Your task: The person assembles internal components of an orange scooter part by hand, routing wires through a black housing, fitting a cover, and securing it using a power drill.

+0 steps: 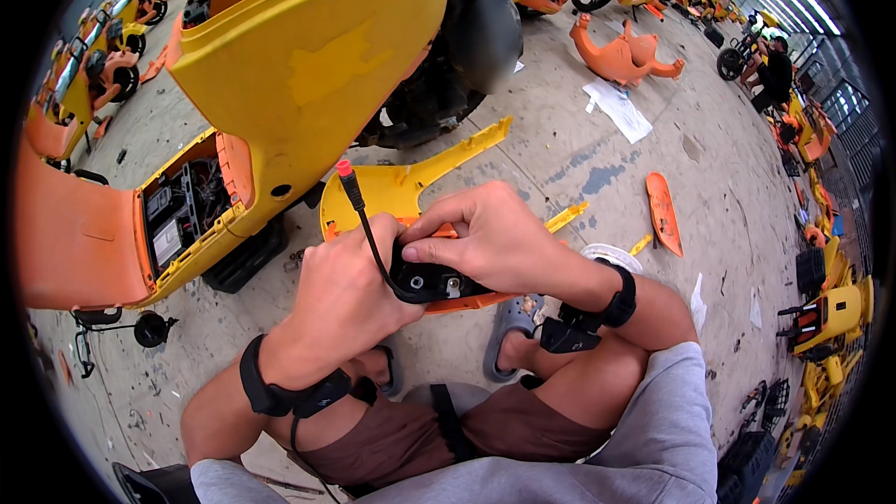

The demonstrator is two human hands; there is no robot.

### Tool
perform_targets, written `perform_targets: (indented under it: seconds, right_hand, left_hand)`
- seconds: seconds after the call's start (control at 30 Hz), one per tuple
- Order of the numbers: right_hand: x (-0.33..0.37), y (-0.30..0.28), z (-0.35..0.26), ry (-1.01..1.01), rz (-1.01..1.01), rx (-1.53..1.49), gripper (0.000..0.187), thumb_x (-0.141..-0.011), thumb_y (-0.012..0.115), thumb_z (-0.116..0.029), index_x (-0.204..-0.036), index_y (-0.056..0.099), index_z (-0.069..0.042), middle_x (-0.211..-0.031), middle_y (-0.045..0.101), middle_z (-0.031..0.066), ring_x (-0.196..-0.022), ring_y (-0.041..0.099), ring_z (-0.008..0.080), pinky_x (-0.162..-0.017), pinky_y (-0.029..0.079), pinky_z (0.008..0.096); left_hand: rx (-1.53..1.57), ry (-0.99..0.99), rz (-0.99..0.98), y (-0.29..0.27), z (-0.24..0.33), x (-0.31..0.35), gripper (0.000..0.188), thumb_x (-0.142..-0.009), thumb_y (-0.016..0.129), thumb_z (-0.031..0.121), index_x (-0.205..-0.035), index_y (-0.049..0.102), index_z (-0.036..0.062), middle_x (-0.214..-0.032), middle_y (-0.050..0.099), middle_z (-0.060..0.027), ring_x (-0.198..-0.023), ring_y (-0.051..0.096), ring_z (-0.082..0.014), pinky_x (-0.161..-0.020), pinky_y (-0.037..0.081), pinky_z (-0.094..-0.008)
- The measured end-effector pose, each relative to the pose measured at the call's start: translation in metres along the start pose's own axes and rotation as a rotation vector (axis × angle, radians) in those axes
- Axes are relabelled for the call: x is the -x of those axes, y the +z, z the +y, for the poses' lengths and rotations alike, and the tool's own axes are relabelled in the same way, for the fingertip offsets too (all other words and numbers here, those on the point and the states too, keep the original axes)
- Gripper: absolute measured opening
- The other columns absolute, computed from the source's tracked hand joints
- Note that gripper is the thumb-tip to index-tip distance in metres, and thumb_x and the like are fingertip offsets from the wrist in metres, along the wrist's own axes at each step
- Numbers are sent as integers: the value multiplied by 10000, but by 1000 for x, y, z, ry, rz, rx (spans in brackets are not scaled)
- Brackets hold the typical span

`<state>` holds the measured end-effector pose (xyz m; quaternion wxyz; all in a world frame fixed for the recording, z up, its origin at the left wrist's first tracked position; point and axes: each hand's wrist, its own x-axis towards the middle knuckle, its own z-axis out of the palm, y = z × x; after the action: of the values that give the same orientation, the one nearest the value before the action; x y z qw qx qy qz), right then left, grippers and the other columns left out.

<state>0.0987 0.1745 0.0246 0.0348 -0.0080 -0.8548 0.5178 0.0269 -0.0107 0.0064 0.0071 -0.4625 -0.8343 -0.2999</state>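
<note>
The left hand (345, 285) held the black part (425, 282), probably for steadiness, fingertips hidden; right hand (490, 233), at its two o'clock, pinched something unclear.

L hand (347, 282) grips a black part (427, 280); R hand (495, 233) has thumb & fingers at its top. Black cable (372, 247) w/ red tip sticks up btwn. Yellow panel (373, 183) just beyond on floor (551, 135), big yellow scooter body (313, 47) up L, more scooter parts (829, 317) along floor's R edge.
</note>
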Motion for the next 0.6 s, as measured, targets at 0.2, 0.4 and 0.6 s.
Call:
perform_targets:
  seconds: [0.2,0.4,0.6]
  right_hand:
    - [0,9,2,-147,107,266,215,-819,804,-185,-940,782,-9,-797,740,109,-651,658,182,-631,507,322]
    - [-10,4,-14,118,-47,124,242,-814,792,-217,-923,779,-2,-815,732,195,-718,706,309,-708,545,372]
    - [-17,7,-2,104,-38,196,228,-804,785,-188,-922,773,6,-769,727,176,-658,683,235,-655,529,342]
  left_hand:
    - [-39,15,-10,-5,1,1,502,-593,882,237,-998,633,76,-830,696,-171,-760,699,-383,-647,557,-456]
    - [-86,-14,-50,-4,0,3,462,-641,852,280,-961,619,42,-795,692,-174,-721,687,-380,-615,551,-466]
    - [-107,-23,-65,7,-10,-1,443,-662,836,301,-928,608,30,-794,683,-161,-708,686,-378,-601,551,-470]
